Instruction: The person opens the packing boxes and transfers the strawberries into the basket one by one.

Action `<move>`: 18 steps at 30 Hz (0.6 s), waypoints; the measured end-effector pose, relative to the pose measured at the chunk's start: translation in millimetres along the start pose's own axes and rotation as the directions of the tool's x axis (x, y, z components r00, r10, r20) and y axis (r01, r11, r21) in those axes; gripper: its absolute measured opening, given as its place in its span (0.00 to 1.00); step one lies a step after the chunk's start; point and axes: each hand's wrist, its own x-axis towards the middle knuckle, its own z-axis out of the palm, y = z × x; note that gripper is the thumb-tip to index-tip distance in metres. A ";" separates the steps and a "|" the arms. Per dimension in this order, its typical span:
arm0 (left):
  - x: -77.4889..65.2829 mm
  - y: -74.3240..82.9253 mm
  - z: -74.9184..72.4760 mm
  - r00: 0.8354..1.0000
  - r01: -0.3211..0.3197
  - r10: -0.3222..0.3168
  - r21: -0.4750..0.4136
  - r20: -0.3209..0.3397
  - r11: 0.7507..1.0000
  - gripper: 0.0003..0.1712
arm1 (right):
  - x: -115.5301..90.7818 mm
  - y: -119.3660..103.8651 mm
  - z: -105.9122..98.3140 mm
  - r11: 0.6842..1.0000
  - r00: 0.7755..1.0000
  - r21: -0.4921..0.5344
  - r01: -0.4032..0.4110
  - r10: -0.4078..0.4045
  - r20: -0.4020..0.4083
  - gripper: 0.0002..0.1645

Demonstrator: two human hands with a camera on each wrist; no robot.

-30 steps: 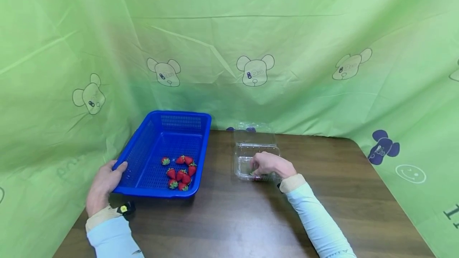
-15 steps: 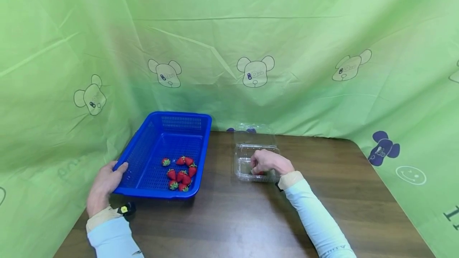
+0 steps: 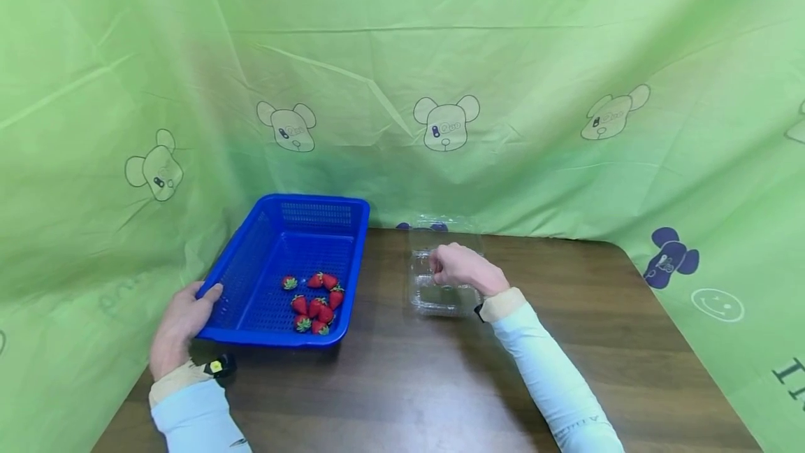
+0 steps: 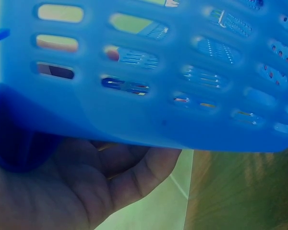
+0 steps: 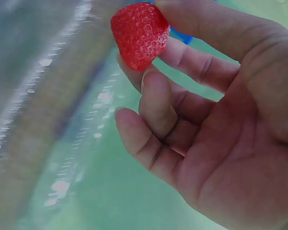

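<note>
My left hand grips the left side of a blue plastic basket, thumb over the rim and fingers below, as the left wrist view shows. Several red strawberries with green leaves lie at the basket's near right. Over a clear plastic clamshell box is my right hand. It pinches one strawberry between thumb and fingers, plain in the right wrist view but hidden by the hand in the head view. The box's hinged lid stands raised at the back.
Both containers are over a brown wooden table. Green cloth with printed bear heads hangs behind it and along both sides, close to the basket's left and the lid's back.
My right hand has risen from low at the front of the clear box and shifted back over its middle, strawberry in its fingers. My left hand and the basket stay put.
</note>
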 end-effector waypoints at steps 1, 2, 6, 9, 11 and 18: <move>-0.1 -0.1 -0.3 1.000 -0.001 0.001 0.005 -0.003 1.000 0.43 | 1.3 -3.3 -3.0 1.000 1.000 -0.010 0.012 -0.012 -0.008 0.08; -0.2 -0.2 -0.3 1.000 0.000 0.000 0.002 -0.001 1.000 0.43 | 2.6 -6.2 -5.7 1.000 1.000 -0.022 0.020 -0.020 -0.014 0.07; 0.7 -1.1 0.8 1.000 0.010 -0.010 -0.009 0.003 1.000 0.43 | 6.2 -15.7 -14.8 0.997 0.999 -0.054 0.049 -0.050 -0.022 0.06; 1.2 -1.2 1.4 1.000 0.012 -0.012 -0.015 0.003 1.000 0.43 | 8.7 -21.8 -19.5 0.996 0.996 -0.053 0.072 -0.074 -0.043 0.07; 1.7 -0.8 1.5 1.000 0.013 -0.012 -0.022 0.005 1.000 0.44 | 10.1 -26.7 -21.9 0.995 0.994 -0.046 0.089 -0.092 -0.062 0.08; 2.5 -1.2 0.5 1.000 0.007 -0.007 -0.008 -0.001 1.000 0.44 | 17.1 -56.8 -29.3 0.983 0.980 -0.099 0.157 -0.167 -0.108 0.08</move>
